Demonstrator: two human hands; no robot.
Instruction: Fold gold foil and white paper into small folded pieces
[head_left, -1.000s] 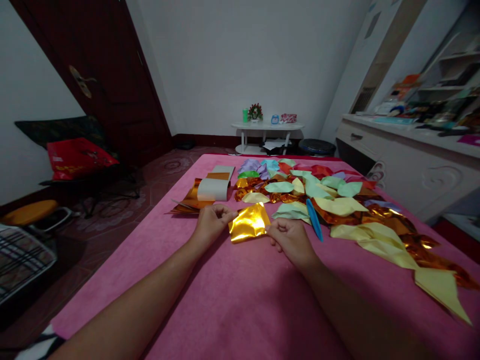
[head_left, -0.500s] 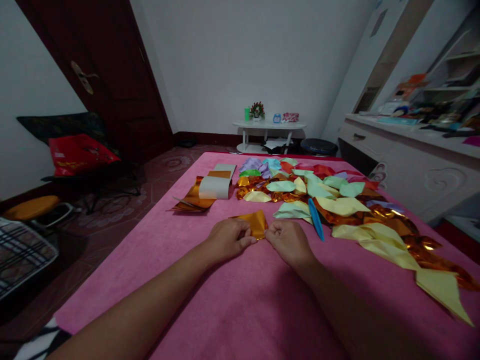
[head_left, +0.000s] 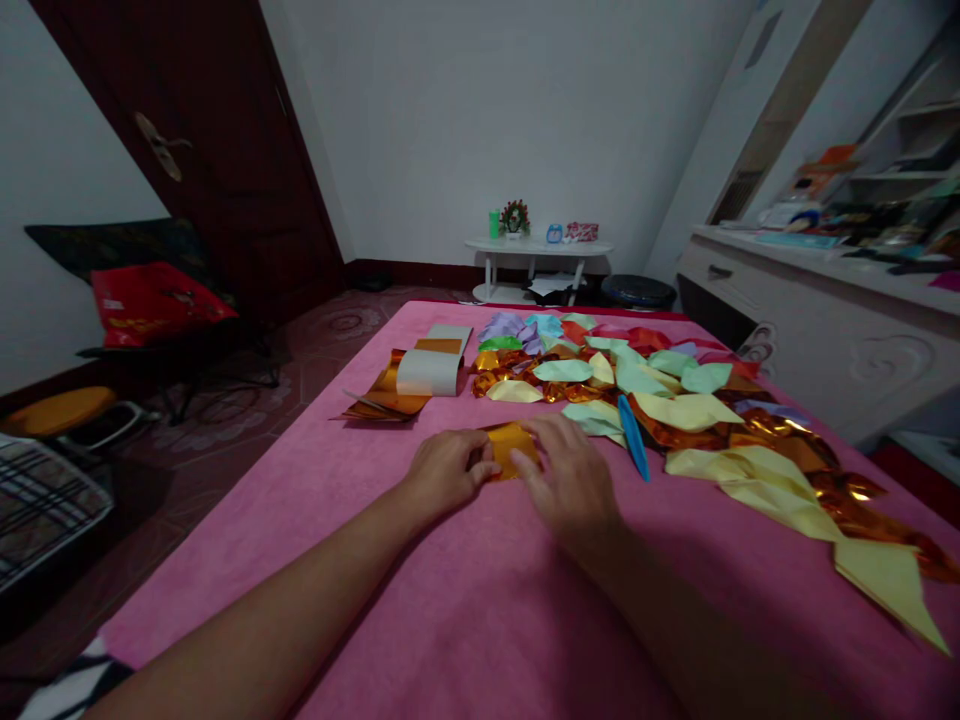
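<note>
Left hand pinched on a gold foil sheet; right hand loosely spread at its right edge

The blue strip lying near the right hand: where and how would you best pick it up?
Probably pinch the blue strip across its narrow width near the closer end, coming from the person's side with the right hand. It is long and slim, and that end points toward the person, past the pale green paper onto the pink cloth.

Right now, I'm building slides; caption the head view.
Left hand and right hand touch a small gold foil sheet over smooth pink cloth.
</note>
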